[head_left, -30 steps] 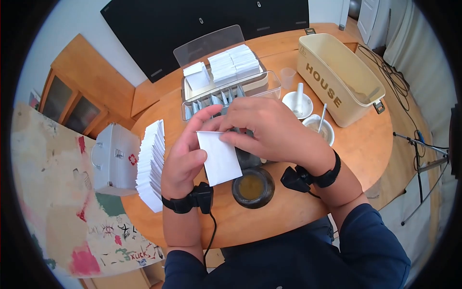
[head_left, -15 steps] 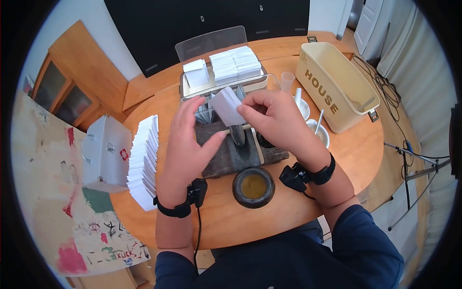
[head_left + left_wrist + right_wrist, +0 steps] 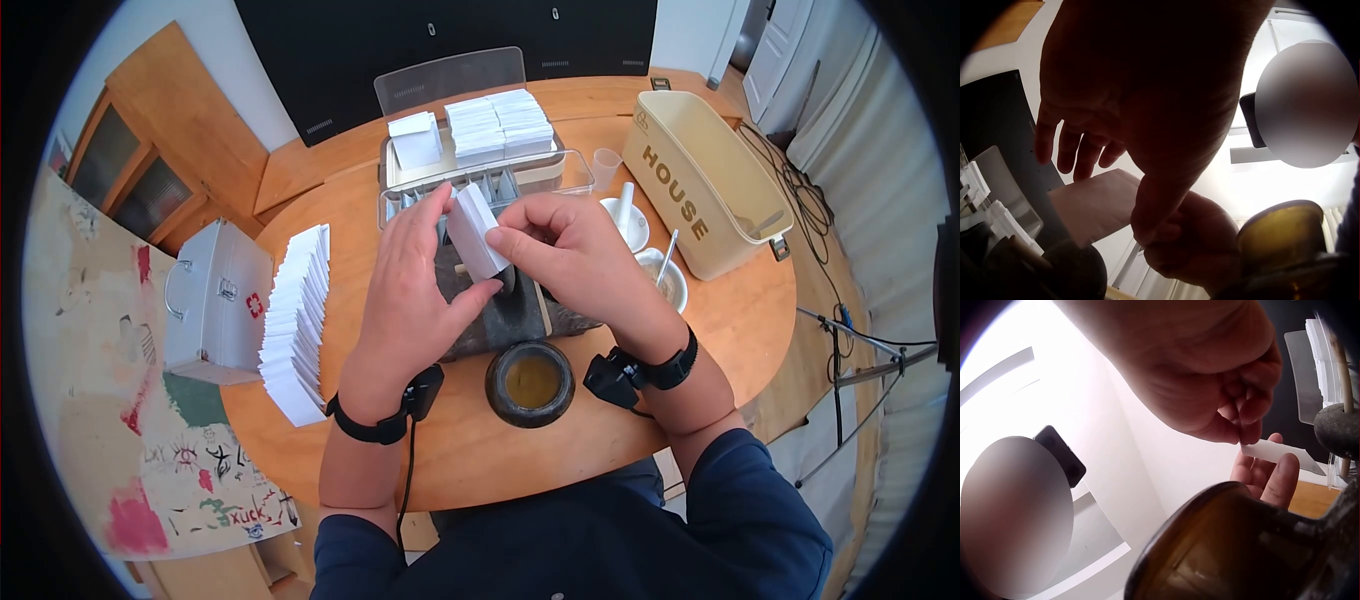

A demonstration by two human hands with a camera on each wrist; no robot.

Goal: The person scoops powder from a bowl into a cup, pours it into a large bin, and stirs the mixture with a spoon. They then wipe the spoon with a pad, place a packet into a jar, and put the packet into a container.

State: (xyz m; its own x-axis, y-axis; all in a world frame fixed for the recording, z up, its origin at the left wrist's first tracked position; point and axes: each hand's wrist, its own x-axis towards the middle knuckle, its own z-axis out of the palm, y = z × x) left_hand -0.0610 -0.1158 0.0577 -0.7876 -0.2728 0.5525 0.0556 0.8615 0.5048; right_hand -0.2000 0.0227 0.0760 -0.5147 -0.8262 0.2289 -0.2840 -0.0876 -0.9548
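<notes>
My right hand [image 3: 555, 240] pinches a small white paper packet [image 3: 470, 235] at its right edge with thumb and index finger. The packet is tilted, its narrow side facing up. Around its left side my left hand [image 3: 410, 285] stands with straight fingers spread, the thumb tip at the packet's lower end. In the left wrist view that thumb [image 3: 1163, 200] overlaps a corner of the packet. Below both hands is a dark stone grinder [image 3: 490, 335], partly hidden by them. Closer to my body sits a dark round pot [image 3: 530, 385] with yellow-brown contents.
At left, a fanned row of white packets [image 3: 295, 320] lies beside a silver first-aid case [image 3: 220, 300]. Behind the hands stands a clear-lidded tray [image 3: 395, 178] with more packets. To the right are a white mortar [image 3: 635, 225], a bowl with a spoon [image 3: 682, 285] and a beige HOUSE bin [image 3: 665, 195].
The packet went from lying flat-faced in both hands to being tilted and held by the right hand. My left hand let go, spread its fingers, then moved closer around the packet again.
</notes>
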